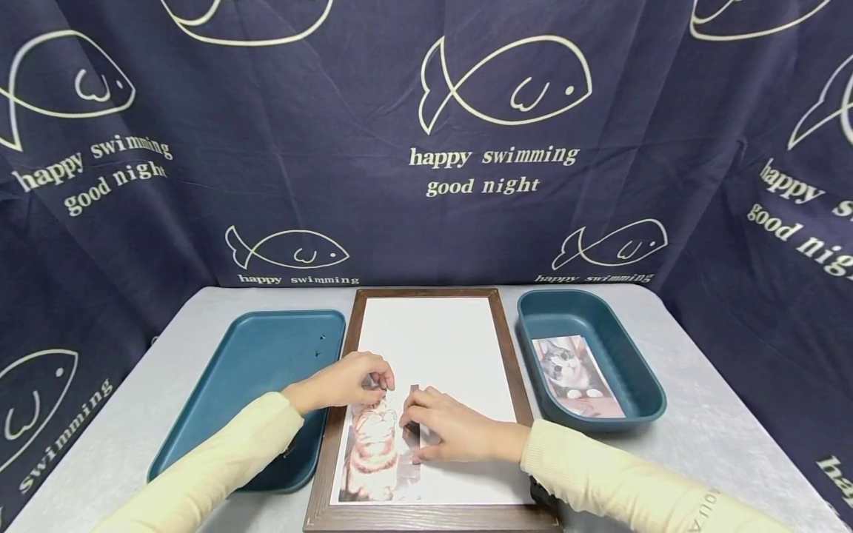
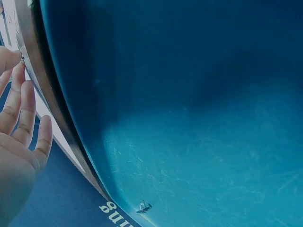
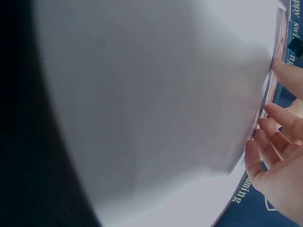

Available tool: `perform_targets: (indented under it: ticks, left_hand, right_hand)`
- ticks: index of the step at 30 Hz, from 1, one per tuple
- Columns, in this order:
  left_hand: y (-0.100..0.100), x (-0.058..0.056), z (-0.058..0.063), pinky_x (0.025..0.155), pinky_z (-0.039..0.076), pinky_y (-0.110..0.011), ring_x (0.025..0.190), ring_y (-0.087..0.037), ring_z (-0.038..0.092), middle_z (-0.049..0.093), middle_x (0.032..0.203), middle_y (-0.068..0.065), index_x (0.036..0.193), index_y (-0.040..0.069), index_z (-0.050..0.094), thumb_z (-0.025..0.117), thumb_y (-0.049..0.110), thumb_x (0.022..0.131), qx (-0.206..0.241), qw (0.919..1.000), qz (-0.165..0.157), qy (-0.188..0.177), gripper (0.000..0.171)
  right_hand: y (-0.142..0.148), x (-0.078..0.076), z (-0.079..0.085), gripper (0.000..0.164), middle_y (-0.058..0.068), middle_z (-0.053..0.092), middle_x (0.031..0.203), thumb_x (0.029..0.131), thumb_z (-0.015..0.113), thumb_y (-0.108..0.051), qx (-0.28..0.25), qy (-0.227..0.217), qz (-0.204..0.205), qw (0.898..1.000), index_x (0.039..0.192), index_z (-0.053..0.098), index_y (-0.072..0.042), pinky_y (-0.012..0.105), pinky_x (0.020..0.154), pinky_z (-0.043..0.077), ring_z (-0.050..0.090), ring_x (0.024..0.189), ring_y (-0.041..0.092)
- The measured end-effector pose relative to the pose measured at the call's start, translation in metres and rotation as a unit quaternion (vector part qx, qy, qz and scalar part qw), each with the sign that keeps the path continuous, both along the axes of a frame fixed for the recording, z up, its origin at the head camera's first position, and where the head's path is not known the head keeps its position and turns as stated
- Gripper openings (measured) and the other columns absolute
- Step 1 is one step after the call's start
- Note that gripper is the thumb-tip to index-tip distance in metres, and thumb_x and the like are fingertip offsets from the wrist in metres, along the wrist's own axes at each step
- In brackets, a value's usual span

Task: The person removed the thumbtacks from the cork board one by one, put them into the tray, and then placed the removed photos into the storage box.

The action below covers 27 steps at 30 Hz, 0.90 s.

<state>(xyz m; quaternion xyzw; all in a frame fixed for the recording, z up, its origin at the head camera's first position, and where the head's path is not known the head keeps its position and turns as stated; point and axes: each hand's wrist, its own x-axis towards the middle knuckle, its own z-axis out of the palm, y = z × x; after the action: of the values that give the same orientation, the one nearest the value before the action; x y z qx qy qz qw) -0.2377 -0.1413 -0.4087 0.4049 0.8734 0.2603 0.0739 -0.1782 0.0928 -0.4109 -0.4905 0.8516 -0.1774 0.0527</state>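
A cat photo point(image 1: 372, 455) lies at the near left of a white board point(image 1: 460, 340) with a brown wooden frame. Thumb and forefinger of my left hand point(image 1: 349, 379) pinch a tiny thumbtack at the photo's upper edge; in the left wrist view only a dark speck of it shows between the fingertips. My right hand point(image 1: 460, 429) rests its spread fingertips on the photo's right side, holding it flat against the board. In the right wrist view those fingers point(image 3: 284, 116) touch the photo's edge.
Left of the board lies a flat blue tray point(image 1: 266, 363) with a few small thumbtacks point(image 2: 144, 207) in it. A deeper blue bin point(image 1: 616, 333) stands at the right, holding another cat photo point(image 1: 578, 376). A dark fish-print curtain point(image 1: 373, 200) hangs behind the table.
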Motion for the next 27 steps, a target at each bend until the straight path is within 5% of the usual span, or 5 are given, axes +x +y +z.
perform_targets:
  ticks: [27]
  left_hand:
    - [0.0002,-0.0061,-0.0025,0.071,0.048,-0.020,0.077,-0.008,0.057,0.062,0.082,0.008,0.085,0.017,0.065,0.063,0.008,0.076,-0.019,0.9990,-0.024,0.033,0.012]
  right_hand:
    - [0.0006,-0.0055,0.0018,0.042,-0.006,0.053,0.115,0.075,0.072,-0.035,-0.008,-0.023,0.008,1.000,0.110,0.061,-0.014,0.026,0.096,0.038,0.046,0.106,0.007]
